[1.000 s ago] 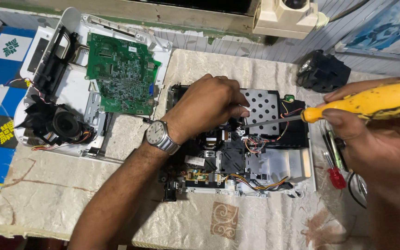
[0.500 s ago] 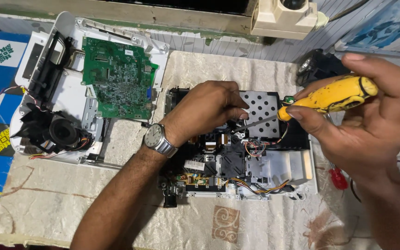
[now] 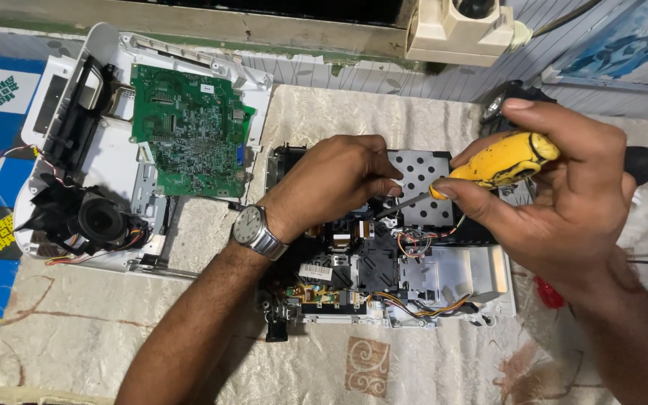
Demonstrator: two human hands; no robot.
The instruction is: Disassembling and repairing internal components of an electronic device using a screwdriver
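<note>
If the right hand [image 3: 564, 195], gripping the yellow screwdriver [image 3: 500, 159], slips, the tip could scratch the opened device [image 3: 384, 255] near the left hand [image 3: 335, 180], whose fingers pinch something hidden.

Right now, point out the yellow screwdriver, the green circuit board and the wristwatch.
yellow screwdriver [image 3: 505, 158]: head view, on its handle.
green circuit board [image 3: 189, 139]: head view, on the board's middle.
wristwatch [image 3: 249, 226]: head view, on the dial.

Repair bench: green circuit board [image 3: 191, 129], opened device [image 3: 384, 259].
</note>
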